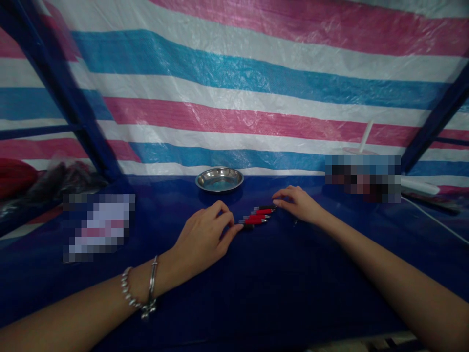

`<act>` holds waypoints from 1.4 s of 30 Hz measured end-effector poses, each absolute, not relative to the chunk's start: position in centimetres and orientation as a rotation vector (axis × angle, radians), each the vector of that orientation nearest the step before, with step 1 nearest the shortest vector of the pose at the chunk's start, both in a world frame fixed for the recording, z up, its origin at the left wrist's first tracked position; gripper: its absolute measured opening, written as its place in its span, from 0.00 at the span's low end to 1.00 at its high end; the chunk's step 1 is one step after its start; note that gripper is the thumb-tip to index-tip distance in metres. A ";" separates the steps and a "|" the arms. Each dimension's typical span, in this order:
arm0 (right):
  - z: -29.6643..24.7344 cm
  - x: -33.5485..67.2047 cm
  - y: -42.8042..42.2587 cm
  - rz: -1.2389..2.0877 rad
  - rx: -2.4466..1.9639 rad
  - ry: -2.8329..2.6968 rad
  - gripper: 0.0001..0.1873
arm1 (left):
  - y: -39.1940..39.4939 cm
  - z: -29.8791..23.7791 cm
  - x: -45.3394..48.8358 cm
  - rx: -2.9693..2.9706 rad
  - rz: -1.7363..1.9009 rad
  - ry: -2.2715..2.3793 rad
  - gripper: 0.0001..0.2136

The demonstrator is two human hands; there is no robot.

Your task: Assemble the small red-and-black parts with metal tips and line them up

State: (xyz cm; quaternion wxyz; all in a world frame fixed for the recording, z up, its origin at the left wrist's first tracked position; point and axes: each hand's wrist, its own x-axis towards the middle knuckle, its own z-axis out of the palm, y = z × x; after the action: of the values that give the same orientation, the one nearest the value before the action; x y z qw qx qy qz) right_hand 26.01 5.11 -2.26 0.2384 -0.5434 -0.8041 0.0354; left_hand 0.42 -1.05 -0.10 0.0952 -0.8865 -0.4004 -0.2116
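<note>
Several slim pens lie side by side in a slanting row on the blue tabletop (234, 283). Red pens (254, 221) fill the middle, with a black pen at each end. My left hand (207, 230) reaches the near black pen (249, 226), its thumb and curled forefinger at that pen's left end. Beside the far black pen (262, 208), my right hand (298, 203) hovers close by its right end. The right thumb and forefinger curve toward each other with a small gap, and I see nothing between them. Bracelets circle my left wrist.
Behind the pens stands a shallow round metal dish (220, 181). A blurred-out pale packet (102, 222) lies at the left. Toward the back right are a blurred-out object (362, 176) and a white cable (436, 220). Blue posts and a striped plastic sheet (256, 88) bound the table.
</note>
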 end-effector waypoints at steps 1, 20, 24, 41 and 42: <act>-2.0 26.0 5.0 0.084 -1.487 -2.179 0.14 | -1.1 -0.1 0.5 -2.628 -0.596 -1.173 0.12; -0.3 26.1 4.4 -0.091 -1.520 -2.105 0.16 | -0.8 -0.4 1.3 -2.630 -0.647 -1.082 0.12; -0.6 26.3 4.4 -0.147 -1.578 -2.132 0.16 | -0.9 -0.4 1.3 -2.611 -0.703 -1.126 0.07; -0.8 25.9 4.0 -0.299 -1.661 -2.157 0.16 | -1.2 -0.1 1.3 -2.557 -0.770 -0.925 0.07; -0.8 25.9 4.1 -0.299 -1.667 -2.156 0.15 | -1.2 -0.1 1.3 -2.560 -0.768 -0.931 0.06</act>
State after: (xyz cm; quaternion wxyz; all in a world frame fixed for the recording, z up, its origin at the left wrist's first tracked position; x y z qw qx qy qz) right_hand 25.91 4.05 -0.77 0.1989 -0.5959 -0.7706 -0.1068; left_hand 1.29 -1.21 -0.12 0.1550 -0.8935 -0.3250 -0.2682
